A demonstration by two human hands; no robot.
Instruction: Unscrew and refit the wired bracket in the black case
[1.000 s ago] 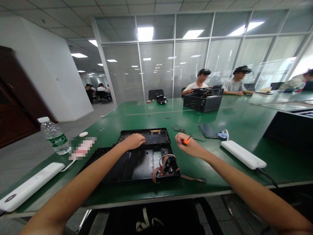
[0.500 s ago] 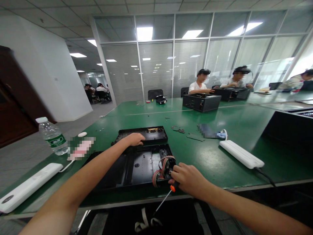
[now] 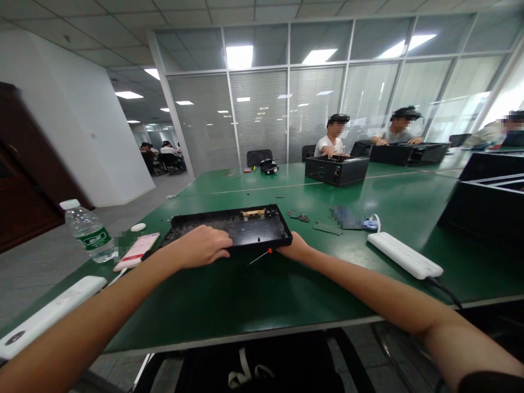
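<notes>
A shallow black plastic casing point(image 3: 262, 236) with a gold-coloured strip at its back is held tilted over the green table. My left hand point(image 3: 207, 245) is closed on its front edge, left of the middle. My right hand point(image 3: 295, 248) grips the front right corner, with the fingers mostly hidden beneath. A screwdriver point(image 3: 260, 257) sticks out from under that corner by my right hand, its shaft pointing left and its handle hidden. The second black half with the striped ribbon cables is out of sight; whether it lies underneath I cannot tell.
Flat dark scraps point(image 3: 298, 216) lie behind the casing. White power strips point(image 3: 403, 255) lie at both sides. A phone point(image 3: 137, 251) and a water bottle point(image 3: 89, 232) stand left. Two people work on black computer cases point(image 3: 336, 170) across the green table point(image 3: 229, 305).
The half with ribbon cables has gone from view in front. My left hand has moved to the casing's front edge; my right hand has moved forward to its corner, with the screwdriver.
</notes>
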